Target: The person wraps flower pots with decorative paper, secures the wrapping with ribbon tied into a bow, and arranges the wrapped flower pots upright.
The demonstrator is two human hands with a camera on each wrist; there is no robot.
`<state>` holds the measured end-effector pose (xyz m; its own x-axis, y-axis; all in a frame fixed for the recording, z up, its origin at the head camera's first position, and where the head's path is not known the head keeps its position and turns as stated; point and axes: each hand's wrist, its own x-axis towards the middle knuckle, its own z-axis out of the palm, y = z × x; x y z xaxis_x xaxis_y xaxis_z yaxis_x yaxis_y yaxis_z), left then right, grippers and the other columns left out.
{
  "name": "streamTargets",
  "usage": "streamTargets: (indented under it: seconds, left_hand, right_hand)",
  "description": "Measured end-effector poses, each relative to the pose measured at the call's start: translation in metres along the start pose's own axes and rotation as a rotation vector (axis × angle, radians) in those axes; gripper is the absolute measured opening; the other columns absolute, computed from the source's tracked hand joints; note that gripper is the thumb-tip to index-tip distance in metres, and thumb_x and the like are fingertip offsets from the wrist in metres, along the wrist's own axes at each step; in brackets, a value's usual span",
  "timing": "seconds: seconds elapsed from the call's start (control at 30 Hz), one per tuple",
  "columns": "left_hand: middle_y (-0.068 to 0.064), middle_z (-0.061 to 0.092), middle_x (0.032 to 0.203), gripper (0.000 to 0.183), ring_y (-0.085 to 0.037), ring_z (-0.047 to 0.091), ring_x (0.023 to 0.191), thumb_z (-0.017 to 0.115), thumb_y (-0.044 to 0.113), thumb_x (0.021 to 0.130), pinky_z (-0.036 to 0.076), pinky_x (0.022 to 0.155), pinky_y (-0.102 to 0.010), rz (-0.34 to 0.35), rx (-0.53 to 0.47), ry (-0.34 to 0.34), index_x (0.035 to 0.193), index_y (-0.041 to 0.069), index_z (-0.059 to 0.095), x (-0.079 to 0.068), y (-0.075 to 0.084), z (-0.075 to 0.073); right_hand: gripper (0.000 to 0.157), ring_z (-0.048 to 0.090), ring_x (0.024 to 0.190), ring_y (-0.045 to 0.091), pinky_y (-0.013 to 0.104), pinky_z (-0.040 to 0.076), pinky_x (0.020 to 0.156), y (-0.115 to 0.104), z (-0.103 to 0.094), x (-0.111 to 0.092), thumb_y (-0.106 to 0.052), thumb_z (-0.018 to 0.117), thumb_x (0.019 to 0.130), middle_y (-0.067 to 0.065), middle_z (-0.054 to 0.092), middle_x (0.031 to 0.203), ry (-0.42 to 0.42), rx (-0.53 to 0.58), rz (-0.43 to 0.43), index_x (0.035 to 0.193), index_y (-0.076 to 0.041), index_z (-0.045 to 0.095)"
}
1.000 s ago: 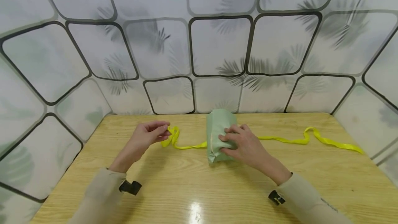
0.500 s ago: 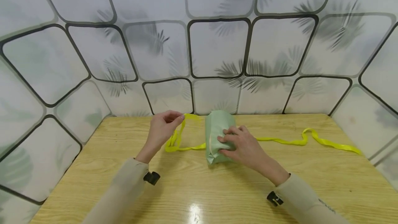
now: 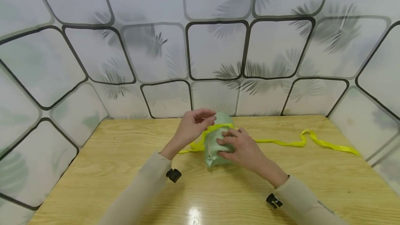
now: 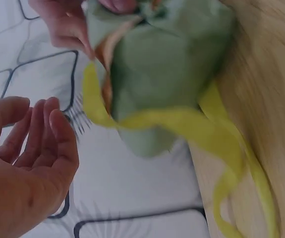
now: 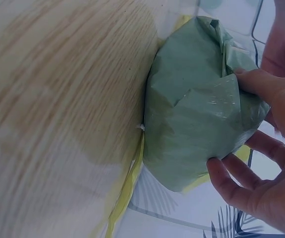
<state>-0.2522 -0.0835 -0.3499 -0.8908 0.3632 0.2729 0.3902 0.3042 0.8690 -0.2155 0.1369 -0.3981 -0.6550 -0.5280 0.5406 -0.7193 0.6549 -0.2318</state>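
Note:
A soft package [image 3: 215,150] wrapped in pale green paper stands on the wooden table. My right hand [image 3: 247,150] grips its near right side; in the right wrist view the thumb [image 5: 261,82] and fingers spread around the green paper. A yellow ribbon [image 4: 172,118] drapes over the package's top, and its loose end hangs near the right hand's fingers. Just left of the package my left hand [image 3: 195,126] is raised. In the left wrist view its fingers [image 4: 63,141] curve loosely, thumb apart, with nothing between them and the ribbon away from them.
More of the yellow ribbon [image 3: 293,144] runs wavily from the package to the right across the table [image 3: 131,145]. A patterned cloth wall [image 3: 215,51] rises behind the table's back edge and at both sides. A black clip [image 3: 173,175] sits on the left sleeve.
My left hand has moved right, bringing the ribbon's left length up and over the package, and has let it go. My right hand has kept its grip on the package.

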Motion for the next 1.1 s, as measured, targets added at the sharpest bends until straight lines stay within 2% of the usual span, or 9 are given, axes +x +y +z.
streamTargets:
  seconds: [0.1,0.3,0.4,0.53,0.7,0.77,0.83,0.93,1.1]
  left_hand:
    - [-0.003,0.076,0.107,0.020,-0.017,0.073,0.092,0.069,0.021,0.100,0.060,0.078,-0.031,0.039,0.118,0.018,0.116,0.011,0.075,-0.017,-0.009,-0.003]
    - [-0.003,0.070,0.109,0.017,-0.019,0.069,0.094,0.076,0.019,0.094,0.061,0.079,-0.034,0.274,0.264,-0.161,0.109,0.011,0.076,-0.048,-0.023,0.009]
    - [-0.003,0.067,0.111,0.017,-0.019,0.066,0.092,0.077,0.019,0.093,0.060,0.077,-0.035,0.334,0.310,-0.188,0.108,0.012,0.076,-0.055,-0.025,0.015]
    - [0.001,0.064,0.108,0.015,-0.014,0.063,0.088,0.079,0.018,0.091,0.058,0.074,-0.029,0.363,0.370,-0.154,0.104,0.014,0.075,-0.056,-0.027,0.021]
    - [0.001,0.062,0.106,0.022,-0.012,0.060,0.084,0.084,0.027,0.086,0.052,0.071,-0.018,0.435,0.493,-0.083,0.098,0.012,0.074,-0.056,-0.025,0.029]
    - [0.001,0.061,0.104,0.029,-0.011,0.059,0.082,0.086,0.034,0.083,0.050,0.070,-0.015,0.451,0.556,-0.042,0.096,0.012,0.072,-0.056,-0.024,0.034]
    - [0.002,0.060,0.101,0.035,-0.009,0.057,0.079,0.087,0.041,0.081,0.048,0.067,-0.013,0.453,0.625,0.001,0.091,0.013,0.069,-0.056,-0.022,0.038]
    - [0.002,0.060,0.100,0.038,-0.010,0.054,0.075,0.086,0.044,0.081,0.045,0.060,-0.013,0.463,0.713,0.064,0.087,0.014,0.063,-0.057,-0.021,0.045]
    - [0.001,0.064,0.107,0.034,-0.013,0.054,0.073,0.086,0.035,0.084,0.043,0.055,-0.015,0.468,0.814,0.129,0.087,0.015,0.059,-0.057,-0.018,0.050]
  right_hand:
    - [0.035,0.061,0.093,0.025,0.037,0.049,0.076,-0.001,0.000,0.000,-0.027,0.091,0.076,0.006,0.072,0.108,-0.001,-0.010,0.003,0.107,-0.015,0.081]
    - [0.036,0.064,0.094,0.023,0.040,0.053,0.079,-0.001,-0.003,0.000,-0.029,0.094,0.072,0.004,0.072,0.105,-0.002,-0.035,0.018,0.102,-0.014,0.080]
    - [0.038,0.064,0.093,0.022,0.040,0.053,0.080,-0.002,-0.003,0.002,-0.029,0.095,0.071,0.003,0.071,0.103,-0.015,-0.041,0.007,0.100,-0.013,0.077]
    - [0.035,0.065,0.098,0.025,0.045,0.055,0.086,-0.001,-0.010,0.005,-0.027,0.093,0.075,0.007,0.071,0.110,-0.089,0.015,0.001,0.101,-0.013,0.075]
    - [0.027,0.067,0.115,0.037,0.049,0.060,0.083,0.008,-0.035,0.006,-0.018,0.086,0.084,0.015,0.069,0.131,-0.247,0.237,0.068,0.109,-0.013,0.076]
    - [0.022,0.067,0.117,0.036,0.048,0.061,0.082,0.013,-0.042,0.006,-0.016,0.082,0.088,0.014,0.070,0.132,-0.268,0.306,0.110,0.109,-0.015,0.076]
    - [0.017,0.070,0.113,0.032,0.044,0.063,0.080,0.018,-0.046,0.008,-0.014,0.079,0.091,0.013,0.071,0.129,-0.238,0.337,0.139,0.107,-0.014,0.076]
    - [0.013,0.075,0.097,0.026,0.033,0.063,0.073,0.023,-0.046,0.012,-0.009,0.076,0.092,0.010,0.075,0.116,-0.127,0.324,0.161,0.105,-0.011,0.077]
    - [0.023,0.075,0.081,0.022,0.023,0.059,0.064,0.032,-0.037,0.020,-0.006,0.076,0.092,0.014,0.074,0.116,-0.032,0.260,0.190,0.114,-0.005,0.075]
